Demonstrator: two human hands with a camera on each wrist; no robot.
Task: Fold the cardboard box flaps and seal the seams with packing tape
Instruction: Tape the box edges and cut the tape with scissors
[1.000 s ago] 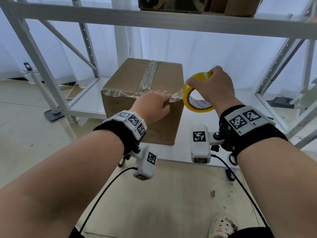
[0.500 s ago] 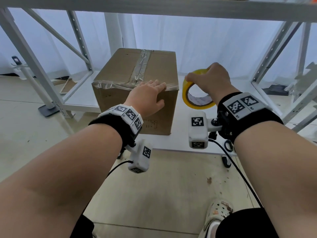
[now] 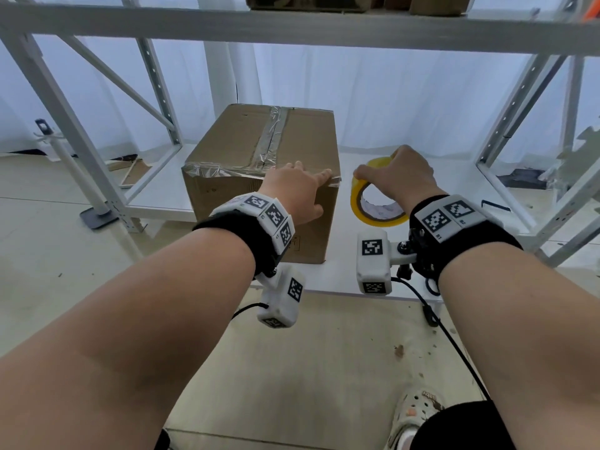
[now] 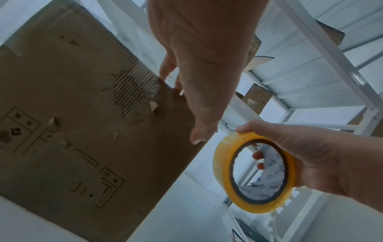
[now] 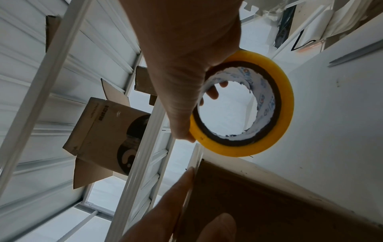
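A closed cardboard box (image 3: 259,151) stands on the low white shelf (image 3: 454,186), with clear tape (image 3: 272,131) along its top seam and across its near top edge. My left hand (image 3: 298,190) lies flat over the box's near right top corner, fingers straight on the tape, thumb on the front face (image 4: 82,131). My right hand (image 3: 399,177) grips a yellow roll of packing tape (image 3: 373,206) just right of the box, fingers through the core (image 5: 244,104). The roll (image 4: 254,173) hangs close to the shelf surface.
White metal rack posts (image 3: 81,131) and diagonal braces frame the shelf left and right. An upper shelf (image 3: 292,27) carries more cardboard boxes (image 5: 107,124). A black hex key (image 3: 495,204) lies at the shelf's right. My foot in a pale clog (image 3: 415,414) stands on the floor below.
My right hand has lowered the tape roll from box-top height toward the shelf. My left hand has slid right along the near top edge to the corner.
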